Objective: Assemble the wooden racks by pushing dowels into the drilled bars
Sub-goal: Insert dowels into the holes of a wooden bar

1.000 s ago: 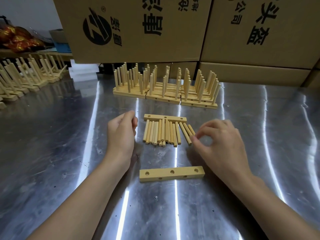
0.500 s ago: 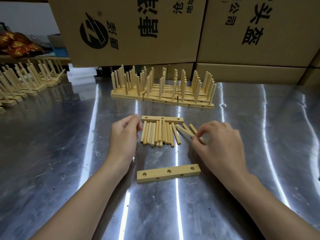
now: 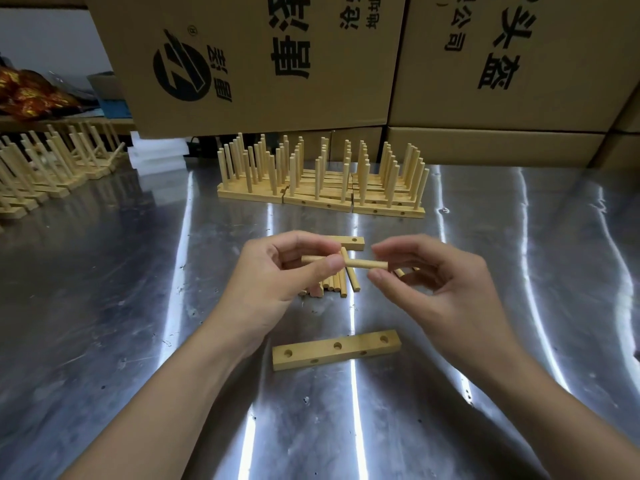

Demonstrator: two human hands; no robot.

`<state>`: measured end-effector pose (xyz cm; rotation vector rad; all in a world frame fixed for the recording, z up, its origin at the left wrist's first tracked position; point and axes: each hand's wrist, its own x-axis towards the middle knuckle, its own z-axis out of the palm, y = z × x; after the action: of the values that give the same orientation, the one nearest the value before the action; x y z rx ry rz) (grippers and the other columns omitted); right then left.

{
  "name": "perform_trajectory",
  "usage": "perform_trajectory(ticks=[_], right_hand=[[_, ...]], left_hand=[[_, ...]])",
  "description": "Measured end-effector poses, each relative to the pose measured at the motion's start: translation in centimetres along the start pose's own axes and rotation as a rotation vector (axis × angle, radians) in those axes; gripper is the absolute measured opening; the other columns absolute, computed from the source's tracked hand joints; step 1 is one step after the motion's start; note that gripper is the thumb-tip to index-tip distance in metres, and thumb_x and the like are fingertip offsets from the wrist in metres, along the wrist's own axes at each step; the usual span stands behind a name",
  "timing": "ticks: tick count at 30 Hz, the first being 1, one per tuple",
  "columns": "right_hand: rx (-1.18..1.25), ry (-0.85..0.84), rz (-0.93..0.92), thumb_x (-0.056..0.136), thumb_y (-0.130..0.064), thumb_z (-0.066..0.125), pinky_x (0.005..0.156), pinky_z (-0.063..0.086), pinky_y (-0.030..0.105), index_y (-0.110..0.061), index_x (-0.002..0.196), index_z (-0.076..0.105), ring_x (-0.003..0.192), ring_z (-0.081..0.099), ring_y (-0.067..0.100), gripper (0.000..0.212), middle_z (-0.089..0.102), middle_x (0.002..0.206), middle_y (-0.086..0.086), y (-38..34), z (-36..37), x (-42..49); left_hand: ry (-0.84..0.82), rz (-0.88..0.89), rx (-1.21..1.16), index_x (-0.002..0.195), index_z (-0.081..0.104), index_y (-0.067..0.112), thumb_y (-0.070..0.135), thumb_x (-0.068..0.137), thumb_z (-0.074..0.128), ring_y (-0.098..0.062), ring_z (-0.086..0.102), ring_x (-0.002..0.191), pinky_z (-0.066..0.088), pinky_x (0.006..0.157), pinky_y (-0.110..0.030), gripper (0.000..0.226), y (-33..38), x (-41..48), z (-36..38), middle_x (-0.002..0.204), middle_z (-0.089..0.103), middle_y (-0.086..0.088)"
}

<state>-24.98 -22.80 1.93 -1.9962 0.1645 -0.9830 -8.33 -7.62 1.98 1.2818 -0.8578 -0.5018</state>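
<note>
The left hand (image 3: 277, 277) pinched the dowel (image 3: 363, 263) in its fingers, the right hand (image 3: 436, 289) had fingers spread, so it could slip onto the counter (image 3: 104, 306)

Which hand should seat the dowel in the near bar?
Left. The left hand pinches the dowel firmly, just beyond the near bar; the right hand only brackets its free end, grip unclear.

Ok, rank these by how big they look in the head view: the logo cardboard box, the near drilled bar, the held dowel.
1. logo cardboard box, by far the largest
2. near drilled bar
3. held dowel, the smallest, though the left hand covers part of it
</note>
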Motion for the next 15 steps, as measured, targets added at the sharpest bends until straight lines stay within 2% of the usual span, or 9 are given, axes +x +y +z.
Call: perform_trajectory(ticks=[6, 11, 15], right_hand=[[0.034, 0.022, -0.002, 0.089, -0.028, 0.085, 0.072, 0.056, 0.018, -0.035, 0.1, 0.079, 0.087, 0.077, 0.016, 0.014, 0.079, 0.094, -0.006, 0.3, -0.3, 0.2], [0.042, 0.014, -0.015, 0.089, -0.024, 0.085, 0.075, 0.057, 0.018, -0.033, 0.101, 0.08, 0.087, 0.078, 0.016, 0.016, 0.08, 0.095, -0.006, 0.7, -0.4, 0.2], [0.042, 0.019, -0.028, 0.089, -0.024, 0.086, 0.074, 0.056, 0.018, -0.032, 0.1, 0.079, 0.087, 0.077, 0.017, 0.016, 0.079, 0.094, -0.005, 0.8, -0.5, 0.2]], left_hand=[[0.009, -0.039, -0.063, 0.105, 0.079, 0.008, 0.012, 0.076, 0.088, -0.024, 0.079, 0.092, 0.061, 0.066, -0.024, 0.031, 0.5, 0.2, -1.3, 0.104, 0.081, -0.015], [0.007, -0.089, -0.117, 0.111, 0.076, 0.004, 0.016, 0.073, 0.087, -0.031, 0.08, 0.1, 0.063, 0.07, -0.026, 0.042, 1.0, 0.2, -2.1, 0.11, 0.08, -0.016], [-0.004, -0.111, -0.144, 0.114, 0.074, 0.004, 0.01, 0.078, 0.084, -0.033, 0.079, 0.102, 0.063, 0.072, -0.027, 0.038, 1.0, 0.2, -2.6, 0.112, 0.08, -0.017]])
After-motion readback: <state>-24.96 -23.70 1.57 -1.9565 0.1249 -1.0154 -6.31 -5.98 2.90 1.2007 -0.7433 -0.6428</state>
